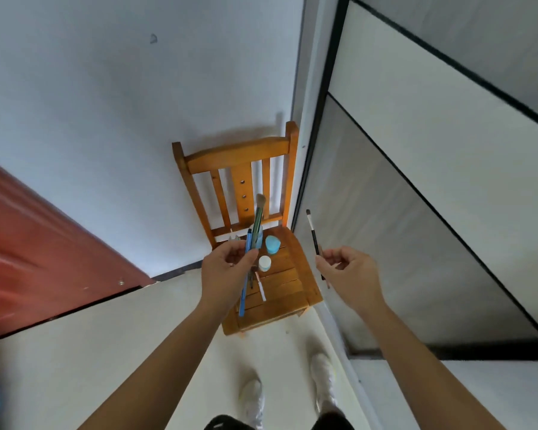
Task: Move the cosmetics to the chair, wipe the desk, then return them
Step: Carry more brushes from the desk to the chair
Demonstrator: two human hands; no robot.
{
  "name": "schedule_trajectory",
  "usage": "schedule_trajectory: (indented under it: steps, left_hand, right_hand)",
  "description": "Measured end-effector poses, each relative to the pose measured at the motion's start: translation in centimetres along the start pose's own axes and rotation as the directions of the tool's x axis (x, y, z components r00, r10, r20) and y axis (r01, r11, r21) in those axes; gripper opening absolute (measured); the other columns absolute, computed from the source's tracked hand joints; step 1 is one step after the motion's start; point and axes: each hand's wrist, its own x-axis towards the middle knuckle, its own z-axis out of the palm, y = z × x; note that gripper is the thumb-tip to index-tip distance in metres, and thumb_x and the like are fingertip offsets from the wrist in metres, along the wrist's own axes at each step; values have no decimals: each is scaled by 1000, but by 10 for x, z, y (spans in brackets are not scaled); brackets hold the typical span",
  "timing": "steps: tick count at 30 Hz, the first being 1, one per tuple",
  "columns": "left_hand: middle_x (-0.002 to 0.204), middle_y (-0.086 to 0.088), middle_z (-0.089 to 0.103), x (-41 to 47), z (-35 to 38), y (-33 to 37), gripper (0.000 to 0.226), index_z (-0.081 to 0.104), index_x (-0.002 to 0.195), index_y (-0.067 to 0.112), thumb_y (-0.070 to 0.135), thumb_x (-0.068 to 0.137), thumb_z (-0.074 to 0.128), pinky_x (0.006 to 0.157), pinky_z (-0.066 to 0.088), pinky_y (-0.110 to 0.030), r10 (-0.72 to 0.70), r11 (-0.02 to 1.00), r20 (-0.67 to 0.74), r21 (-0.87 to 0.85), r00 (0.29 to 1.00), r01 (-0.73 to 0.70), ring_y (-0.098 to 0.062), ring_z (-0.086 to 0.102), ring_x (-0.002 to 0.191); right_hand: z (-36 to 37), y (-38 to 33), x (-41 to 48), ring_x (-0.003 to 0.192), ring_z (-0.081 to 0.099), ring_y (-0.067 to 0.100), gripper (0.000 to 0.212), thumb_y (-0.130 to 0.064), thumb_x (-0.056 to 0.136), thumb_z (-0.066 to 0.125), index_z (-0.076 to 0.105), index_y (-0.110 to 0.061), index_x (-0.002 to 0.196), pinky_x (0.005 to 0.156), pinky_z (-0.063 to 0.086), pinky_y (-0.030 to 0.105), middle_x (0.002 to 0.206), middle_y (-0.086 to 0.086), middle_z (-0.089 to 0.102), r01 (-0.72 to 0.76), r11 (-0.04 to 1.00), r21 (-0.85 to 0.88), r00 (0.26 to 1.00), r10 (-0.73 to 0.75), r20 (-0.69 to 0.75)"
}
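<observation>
The chair (295, 293) stands against the wall (106, 119), a jar (264, 263) on its seat before a tub (273, 244)

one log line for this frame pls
left hand: holds blue pen, green brush | right hand: pinches black brush | chair: blue case, white-capped jar on seat

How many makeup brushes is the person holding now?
2: a green-handled brush in the left hand, a thin black brush in the right hand. Others may be hidden.
</observation>
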Motion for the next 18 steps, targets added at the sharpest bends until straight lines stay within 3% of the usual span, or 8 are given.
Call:
schedule_trajectory:
  steps: [2,6,11,14,16,18]
  left_hand:
    - [89,11,71,19,19,-12,9,67,93,35,31,87,73,63,55,-14,-53,998,-51,11,997,54,-5,69,82]
    - [86,18,70,51,60,-53,9,69,95,33,34,87,73,61,51,-9,-219,975,-172,6,960,224,5,66,79]
    - [76,26,68,87,110,-130,4,67,87,35,32,91,67,49,44,-5,-405,912,-234,-42,884,407,11,64,74]
    - [79,21,69,104,133,-190,8,68,86,35,30,92,66,66,54,-17,-449,884,-271,1,851,467,-5,68,81]
    - [89,13,69,114,144,-232,6,71,96,26,26,92,67,81,58,-32,-478,862,-300,19,826,506,-14,67,87]
    - [94,5,69,121,152,-269,15,72,105,17,24,92,68,88,57,-39,-503,837,-320,51,803,544,-17,66,90]
  right_hand:
    - [7,18,36,62,67,9,10,-36,86,77,72,-27,82,60,58,23,66,-14,69,5,1000,-14,999,-5,50]
    - [34,62,100,64,65,-4,12,-40,83,77,68,-34,79,60,54,17,65,-23,67,-19,998,-52,976,29,214]
    - [84,135,162,63,63,-1,10,-41,84,73,68,-33,82,60,52,15,68,-22,65,18,981,-192,924,57,378]
    - [115,182,185,62,63,-3,11,-40,84,73,72,-28,84,60,50,15,67,-22,65,7,966,-258,903,105,417]
    - [136,214,196,66,67,1,15,-40,84,72,74,-25,86,64,56,21,71,-18,68,-9,953,-304,886,149,440]
    - [154,243,201,68,68,4,13,-39,86,72,73,-26,85,67,58,23,71,-19,68,-17,943,-332,869,178,461]
